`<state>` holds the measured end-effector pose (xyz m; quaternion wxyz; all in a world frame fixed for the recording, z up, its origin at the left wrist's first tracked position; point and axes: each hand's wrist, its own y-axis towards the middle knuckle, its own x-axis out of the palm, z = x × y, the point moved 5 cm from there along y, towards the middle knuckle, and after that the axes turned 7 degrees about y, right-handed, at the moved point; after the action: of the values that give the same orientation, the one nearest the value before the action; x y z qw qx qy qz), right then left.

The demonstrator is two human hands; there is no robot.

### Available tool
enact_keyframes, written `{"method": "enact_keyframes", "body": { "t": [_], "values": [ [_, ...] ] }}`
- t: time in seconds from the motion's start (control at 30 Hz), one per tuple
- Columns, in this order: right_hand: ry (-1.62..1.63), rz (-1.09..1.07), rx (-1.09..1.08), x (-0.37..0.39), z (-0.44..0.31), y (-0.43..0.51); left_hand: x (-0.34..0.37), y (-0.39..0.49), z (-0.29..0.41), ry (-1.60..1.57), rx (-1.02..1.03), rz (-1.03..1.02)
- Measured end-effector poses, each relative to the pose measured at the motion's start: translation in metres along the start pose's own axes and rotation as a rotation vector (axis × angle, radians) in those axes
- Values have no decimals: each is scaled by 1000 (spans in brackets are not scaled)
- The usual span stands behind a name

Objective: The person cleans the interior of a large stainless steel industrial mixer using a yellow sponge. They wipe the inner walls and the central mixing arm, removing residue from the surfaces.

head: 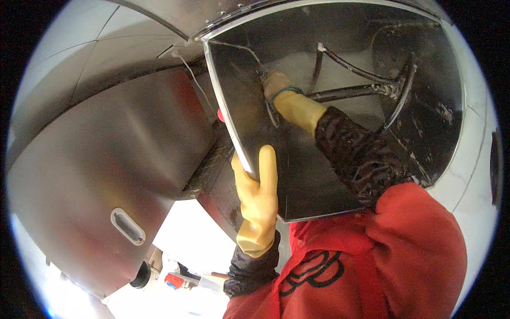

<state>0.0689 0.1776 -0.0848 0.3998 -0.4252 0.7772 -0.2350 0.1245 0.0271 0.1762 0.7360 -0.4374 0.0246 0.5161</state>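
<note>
A deep stainless steel tub point(318, 175), like a dough mixer's, fills the upper right. Inside it is a metal stirring frame point(346, 92) of curved bars with pale residue. My left hand point(257, 195), in a yellow rubber glove, grips the tub's near left rim, one digit inside and the others outside. My right hand point(277, 84), gloved too, reaches down into the tub beside the frame, near the left inner wall. A teal band or edge crosses that glove; whether the hand holds something is unclear. Dark sleeve covers show on both forearms.
Left of the tub stands a large steel panel point(99, 171) with an oval recess point(128, 226). A thin cable point(195, 79) hangs by the tiled wall point(75, 56). A red and blue object point(174, 280) lies low in view. A red round part point(221, 115) is beside the rim.
</note>
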Motion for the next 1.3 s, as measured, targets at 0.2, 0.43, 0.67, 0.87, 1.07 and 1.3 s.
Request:
{"method": "enact_keyframes", "body": {
  "t": [0.2, 0.43, 0.67, 0.87, 1.07, 1.3],
  "values": [
    [324, -185, -17, -19, 32, -79, -1, 1, 0, 12, -6, 10],
    [-247, -515, 224, 39, 135, -86, -1, 0, 9, 55, -76, -43],
    [-118, -486, 254, -10, 85, -62, 0, -2, 13, -15, 66, -27],
    [108, -210, -2, -37, -37, -40, -1, 0, 5, -9, -26, -55],
    [-38, -65, -41, 36, 37, 86, -2, -1, 2, 12, -77, -27],
    [-1109, -555, -581, 105, 148, 116, -3, 0, 0, -26, -26, -70]
  ]
}}
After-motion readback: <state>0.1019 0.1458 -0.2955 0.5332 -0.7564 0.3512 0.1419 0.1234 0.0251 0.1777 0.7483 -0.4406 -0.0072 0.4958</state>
